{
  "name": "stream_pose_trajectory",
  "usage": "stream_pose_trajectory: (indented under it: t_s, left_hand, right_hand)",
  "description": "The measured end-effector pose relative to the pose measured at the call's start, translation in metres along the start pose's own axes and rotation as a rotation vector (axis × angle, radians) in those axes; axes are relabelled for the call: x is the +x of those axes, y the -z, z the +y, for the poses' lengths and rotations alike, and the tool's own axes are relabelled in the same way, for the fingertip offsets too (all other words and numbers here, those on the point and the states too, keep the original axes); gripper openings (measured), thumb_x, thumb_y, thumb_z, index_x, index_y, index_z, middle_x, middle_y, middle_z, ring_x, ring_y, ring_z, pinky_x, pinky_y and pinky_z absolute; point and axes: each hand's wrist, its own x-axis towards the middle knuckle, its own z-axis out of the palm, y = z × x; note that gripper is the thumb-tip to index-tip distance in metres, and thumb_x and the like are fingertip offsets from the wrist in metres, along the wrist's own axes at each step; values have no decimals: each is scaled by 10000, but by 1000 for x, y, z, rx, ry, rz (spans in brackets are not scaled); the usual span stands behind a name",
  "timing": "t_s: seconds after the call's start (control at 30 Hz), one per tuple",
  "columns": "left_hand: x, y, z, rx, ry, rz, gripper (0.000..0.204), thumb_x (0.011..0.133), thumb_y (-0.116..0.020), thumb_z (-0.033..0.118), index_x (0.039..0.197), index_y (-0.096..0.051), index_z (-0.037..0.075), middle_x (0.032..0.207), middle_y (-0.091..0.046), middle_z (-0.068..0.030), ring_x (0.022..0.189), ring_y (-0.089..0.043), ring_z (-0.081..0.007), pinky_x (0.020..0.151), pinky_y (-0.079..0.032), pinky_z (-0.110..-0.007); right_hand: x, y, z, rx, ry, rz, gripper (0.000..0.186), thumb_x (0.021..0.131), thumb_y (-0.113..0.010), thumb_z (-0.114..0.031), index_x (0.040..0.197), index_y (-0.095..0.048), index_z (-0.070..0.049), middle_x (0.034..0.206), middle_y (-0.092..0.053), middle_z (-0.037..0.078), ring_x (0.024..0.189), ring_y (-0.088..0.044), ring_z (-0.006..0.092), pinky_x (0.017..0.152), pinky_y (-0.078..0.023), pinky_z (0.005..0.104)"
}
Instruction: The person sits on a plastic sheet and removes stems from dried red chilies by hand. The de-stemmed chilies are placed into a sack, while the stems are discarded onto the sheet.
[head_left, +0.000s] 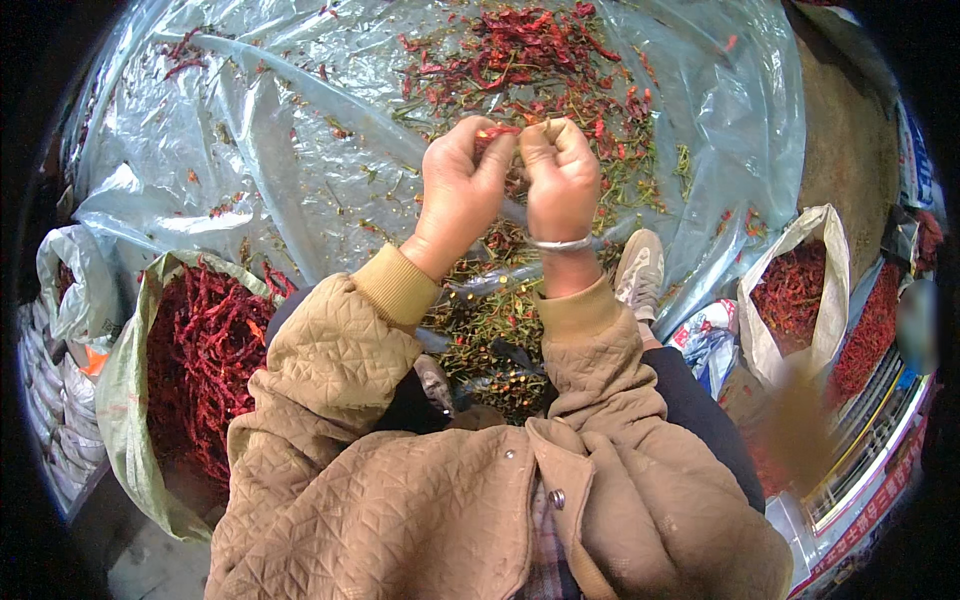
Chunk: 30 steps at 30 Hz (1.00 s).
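Over the plastic sheet, my left hand (463,185) pinches a dried red chili pepper (497,131) between thumb and forefinger. Beside it, my right hand (558,180), with a bangle (560,244) at the wrist, has its fingertips pressed together at the pepper's other end. What those right fingertips grip is mostly hidden. Just beyond my hands lies a loose pile of dried red chilies (520,50). Green stems and bits of chili (490,345) are heaped below my wrists, between my legs.
A pale woven sack of dark red chilies (205,350) stands open at my left. On the right are a white sack (838,300) holding chilies and more red chilies (868,335). The bluish plastic sheet (330,130) is creased, with scattered scraps. My shoe (640,268) rests at its edge.
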Motion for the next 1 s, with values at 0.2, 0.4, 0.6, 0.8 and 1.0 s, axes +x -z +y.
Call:
stream_pose_trajectory:
  t_s: [0.2, 0.4, 0.6, 0.8, 1.0]
  left_hand:
    - [-15, -3, 8, -245, 96, -264, 74, 822, -540, 103, 817, -543, 29, 675, -521, -10, 567, -473, -92, 528, -391, -225]
    - [-4, 16, 4, -580, 384, -123, 85, 841, -511, 82, 895, -546, 26, 707, -523, -19, 546, -441, -76, 480, -353, -194]
    - [2, 23, -6, -411, 385, -38, 105, 822, -571, 141, 861, -544, 47, 679, -521, -3, 507, -427, -64, 446, -332, -187]
    - [7, 29, -15, 192, -8, -140, 254, 792, -632, 223, 906, -565, 6, 675, -515, 41, 555, -419, -23, 466, -336, -178]
    - [6, 49, 4, -316, 448, -14, 116, 771, -641, 155, 779, -565, 69, 609, -493, 28, 478, -414, -48, 414, -304, -183]
  right_hand:
    - [25, 44, 54, 46, -335, -178, 137, 830, -531, -151, 828, -552, -16, 725, -584, 44, 620, -554, 118, 566, -454, 242]
    - [77, 118, 60, -1059, -45, 148, 237, 672, -654, -209, 788, -623, -5, 769, -628, 169, 703, -619, 270, 651, -483, 342]
    - [87, 143, 82, -796, -8, 190, 231, 703, -642, -185, 802, -598, 19, 761, -626, 153, 657, -615, 246, 623, -479, 320]
    - [22, 31, 0, -537, 126, -390, 157, 737, -619, -115, 812, -578, 17, 715, -615, 91, 622, -574, 116, 579, -465, 251]
    - [15, 11, -1, -92, -171, -506, 84, 783, -596, -78, 820, -571, -6, 722, -596, 25, 595, -525, 60, 535, -429, 186]
